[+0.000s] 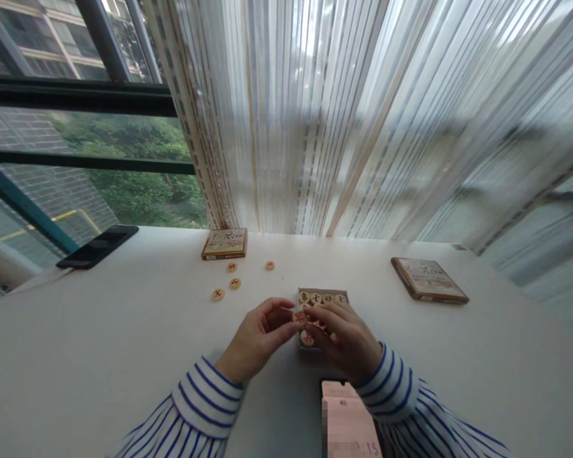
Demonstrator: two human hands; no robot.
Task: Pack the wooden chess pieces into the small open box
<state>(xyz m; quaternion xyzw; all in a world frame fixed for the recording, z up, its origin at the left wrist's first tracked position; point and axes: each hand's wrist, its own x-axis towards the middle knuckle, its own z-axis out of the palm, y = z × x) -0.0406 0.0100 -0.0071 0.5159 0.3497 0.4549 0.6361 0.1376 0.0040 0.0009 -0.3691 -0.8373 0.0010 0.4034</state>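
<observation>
Between the fingertips of both hands is a round xiangqi piece point(299, 316) with a red character. My left hand point(260, 338) pinches its left side with thumb and forefinger. On the other side, the fingertips of my right hand point(344, 332) close on the same piece. It is held over the left part of an open box point(347, 296) filled with rows of similar pieces, some with black characters and some with red. My right hand hides much of the box. To the upper left, several loose red-marked pieces point(235, 284) lie on the white table.
A flat printed box lid point(224, 243) lies at the table's back edge, and another printed box point(430, 280) lies to the right. A dark phone point(98, 247) rests at the far left. Near my right wrist is a lit phone point(348, 420). Striped curtains point(286, 114) hang behind the table.
</observation>
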